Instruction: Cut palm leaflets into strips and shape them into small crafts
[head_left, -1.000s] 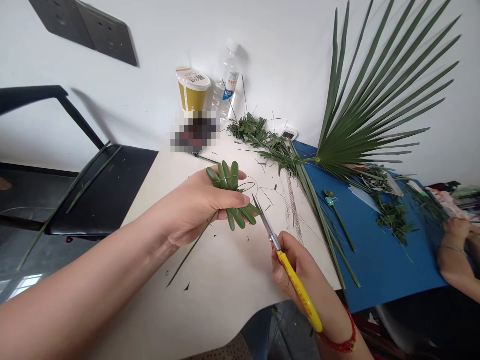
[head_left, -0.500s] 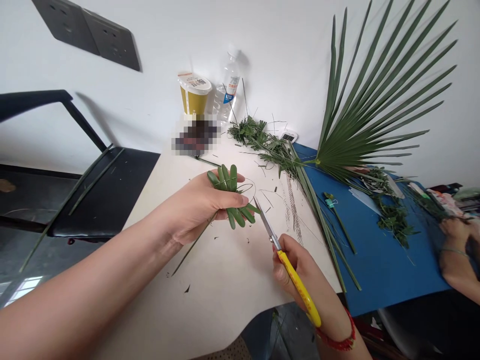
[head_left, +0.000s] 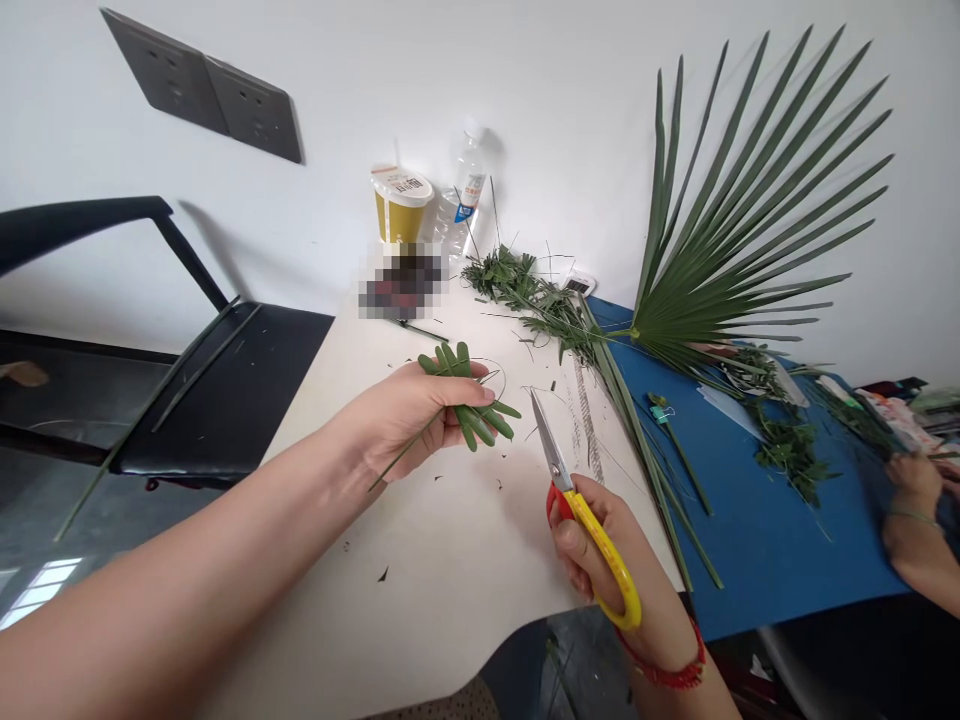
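Note:
In my left hand [head_left: 431, 410] is a woven piece of green palm leaf [head_left: 474, 425], pinched between thumb and fingers, with rounded leaf ends fanning out on both sides. A thin stem trails from it toward my wrist, and a fine strand loops near my thumb. My right hand [head_left: 592, 540] grips scissors [head_left: 553, 450] with red and yellow handles. The blades point up and left, a short gap away from the leaf ends, and look closed or almost closed. Small dark leaf scraps lie on the white table [head_left: 427, 630] below.
Behind my hands are a yellow cup [head_left: 400, 215], a plastic bottle [head_left: 461, 205] and woven leaf pieces [head_left: 499, 275]. A large palm fan [head_left: 697, 290] rises over the blue table [head_left: 750, 560]. A black chair [head_left: 225, 400] stands left; another person's hands [head_left: 915, 480] are far right.
The scissors have drawn back from the leaf ends and turned, so the red handle now shows. The leaf piece has tilted slightly in my left hand. The whole view has shifted a little.

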